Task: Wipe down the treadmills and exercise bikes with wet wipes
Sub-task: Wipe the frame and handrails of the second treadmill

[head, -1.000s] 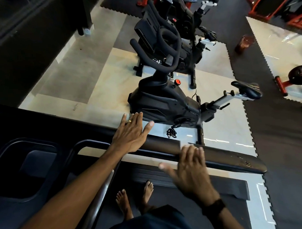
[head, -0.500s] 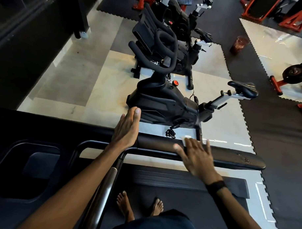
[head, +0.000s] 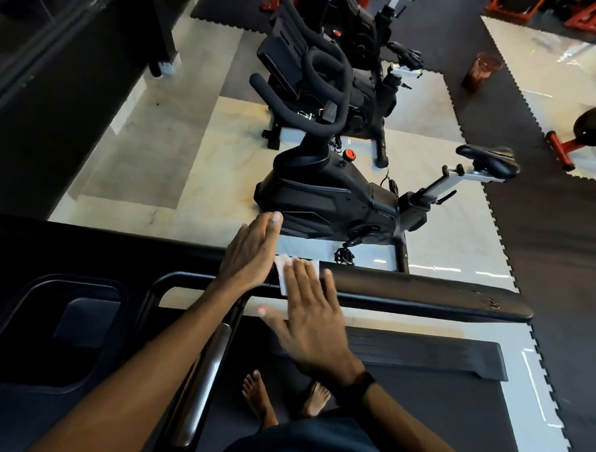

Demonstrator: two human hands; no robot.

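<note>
I stand barefoot on a black treadmill and look down at its right handrail (head: 410, 291). A white wet wipe (head: 282, 272) lies draped over the rail. My right hand (head: 310, 313) presses flat on the wipe, fingers spread, slightly blurred. My left hand (head: 253, 251) rests flat on the rail just left of the wipe, fingers straight and together, touching its edge. Beyond the rail stands a black exercise bike (head: 332, 197) with a red knob.
The treadmill console (head: 67, 321) with recessed trays fills the lower left. A chrome grip bar (head: 204, 374) runs under my left forearm. A second bike (head: 348, 55) stands farther off. Red gym frames (head: 564, 145) and a brown cup (head: 480, 70) sit on black floor mats at right.
My right hand slid left along the handrail toward my left hand, and the white wipe now shows under its fingers. The left hand stayed on the rail with its fingers drawn together.
</note>
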